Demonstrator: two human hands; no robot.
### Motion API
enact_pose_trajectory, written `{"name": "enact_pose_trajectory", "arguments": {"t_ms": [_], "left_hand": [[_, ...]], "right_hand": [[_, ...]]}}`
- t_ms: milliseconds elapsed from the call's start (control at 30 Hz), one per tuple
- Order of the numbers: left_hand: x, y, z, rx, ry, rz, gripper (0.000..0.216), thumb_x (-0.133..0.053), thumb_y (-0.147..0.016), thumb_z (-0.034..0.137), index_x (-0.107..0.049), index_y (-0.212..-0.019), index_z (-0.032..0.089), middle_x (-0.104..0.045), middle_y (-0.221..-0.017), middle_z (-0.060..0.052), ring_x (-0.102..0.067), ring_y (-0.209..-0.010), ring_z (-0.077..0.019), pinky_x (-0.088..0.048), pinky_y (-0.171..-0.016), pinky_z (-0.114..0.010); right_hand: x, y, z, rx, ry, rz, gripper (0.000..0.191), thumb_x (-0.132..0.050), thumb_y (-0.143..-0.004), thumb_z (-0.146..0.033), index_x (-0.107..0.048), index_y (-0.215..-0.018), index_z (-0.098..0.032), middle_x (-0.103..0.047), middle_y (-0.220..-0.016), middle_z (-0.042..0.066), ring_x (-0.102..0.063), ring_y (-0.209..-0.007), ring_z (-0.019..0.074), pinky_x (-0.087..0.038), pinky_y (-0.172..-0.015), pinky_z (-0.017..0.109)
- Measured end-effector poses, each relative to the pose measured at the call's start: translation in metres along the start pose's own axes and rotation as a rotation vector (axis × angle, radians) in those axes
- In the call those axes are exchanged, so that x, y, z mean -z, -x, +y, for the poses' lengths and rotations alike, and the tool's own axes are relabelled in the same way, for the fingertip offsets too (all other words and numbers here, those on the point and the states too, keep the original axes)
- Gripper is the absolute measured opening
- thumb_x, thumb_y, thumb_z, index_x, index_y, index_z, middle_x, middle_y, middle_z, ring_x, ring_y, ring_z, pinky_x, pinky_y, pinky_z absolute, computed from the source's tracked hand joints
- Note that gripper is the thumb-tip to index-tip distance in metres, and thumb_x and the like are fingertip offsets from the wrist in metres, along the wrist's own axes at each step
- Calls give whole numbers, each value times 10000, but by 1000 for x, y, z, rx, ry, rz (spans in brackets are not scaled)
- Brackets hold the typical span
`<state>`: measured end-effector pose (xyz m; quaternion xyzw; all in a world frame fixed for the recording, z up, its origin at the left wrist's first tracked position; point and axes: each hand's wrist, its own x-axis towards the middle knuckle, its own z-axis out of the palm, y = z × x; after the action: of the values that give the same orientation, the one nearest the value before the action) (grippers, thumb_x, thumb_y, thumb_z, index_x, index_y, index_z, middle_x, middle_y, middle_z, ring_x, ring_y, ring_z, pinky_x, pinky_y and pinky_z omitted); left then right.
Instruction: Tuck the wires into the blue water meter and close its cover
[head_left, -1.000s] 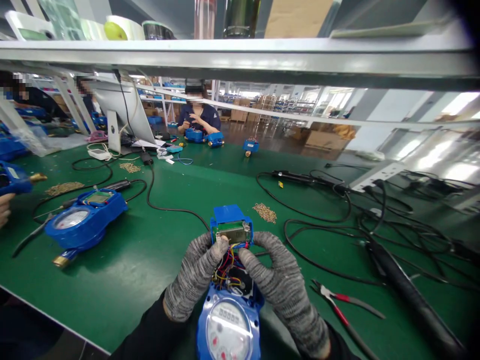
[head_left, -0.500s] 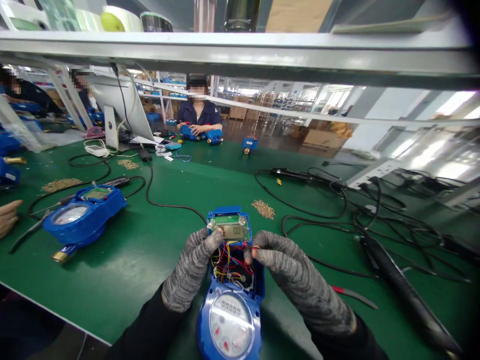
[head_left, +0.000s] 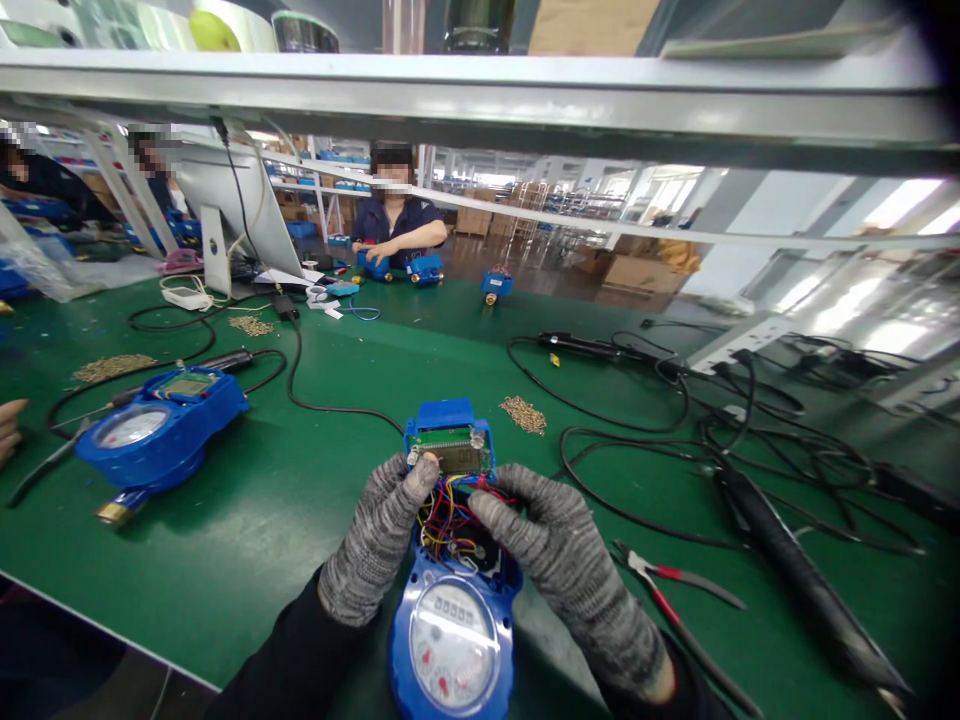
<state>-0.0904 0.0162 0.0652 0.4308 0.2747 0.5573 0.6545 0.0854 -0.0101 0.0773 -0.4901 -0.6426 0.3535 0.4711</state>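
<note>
The blue meter (head_left: 451, 640) lies nearest, on the green bench top (head_left: 300, 540), its lower end cut off by the bottom edge. Glare crosses its round, clear-faced dial, and the counter digits are too small to read.

Both hands wear mottled grey knit gloves. The left hand (head_left: 375, 535) grips the display module (head_left: 450, 450), thumb on its near left corner, fingers hidden behind. The right hand (head_left: 551, 540) has its thumb and fingers drawn close together by the module's right side; whether they pinch anything, I cannot tell. Thin, tangled wires (head_left: 454, 515) fill the meter's open cavity between the hands, partly covered by the right thumb. The module's grey screen is hard to make out.

Right of the right hand lie red-handled pliers (head_left: 643, 567), one grip running to the bottom edge, and a long black tool (head_left: 795, 570). Beyond the module is a heap of tiny brass-coloured pieces (head_left: 523, 415). A second meter (head_left: 165, 430), glossy blue with a brass-coloured end, sits well to the left. Farther off, a dark-clothed person (head_left: 401, 225) is half hidden behind the bench.
</note>
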Motion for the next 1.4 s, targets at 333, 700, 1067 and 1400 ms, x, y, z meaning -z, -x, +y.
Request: {"name": "enact_pose_trajectory", "arguments": {"t_ms": [333, 700, 1067, 1400], "left_hand": [[-12, 6, 0, -34, 21, 5, 315, -789, -884, 374, -779, -1116, 161, -759, -1085, -88, -736, -956, -212, -608, -861, -255], [-7, 7, -1, -115, -147, 100, 312, -758, -904, 414, -781, -1107, 179, -764, -1061, -57, -729, -952, -199, -594, -884, -255], [-5, 6, 6, -56, -424, 86, 454, -752, -858, 508, -769, -1107, 129, -746, -1096, -137, -710, -1030, -293, -585, -918, -358], [0, 3, 16, 23, -102, -30, 297, -750, -899, 351, -792, -1113, 150, -762, -1089, -89, -735, -990, -214, -595, -925, -264]], "right_hand": [[-7, 2, 8, 141, 191, 198, 241, -588, -892, -416, -709, -840, -213, -653, -858, 80, -604, -783, 338, -492, -730, 467], [16, 2, -26, 165, -154, -108, 214, -582, -972, -326, -647, -781, -254, -620, -764, 9, -588, -665, 256, -490, -582, 316], [28, -5, -6, 56, -294, -188, 369, -543, -1109, -330, -573, -763, -206, -494, -699, -26, -465, -646, 202, -355, -634, 304], [28, -15, 13, -26, -505, -306, 366, -483, -1151, -322, -562, -809, -215, -488, -727, -8, -498, -727, 232, -402, -773, 335]]}}
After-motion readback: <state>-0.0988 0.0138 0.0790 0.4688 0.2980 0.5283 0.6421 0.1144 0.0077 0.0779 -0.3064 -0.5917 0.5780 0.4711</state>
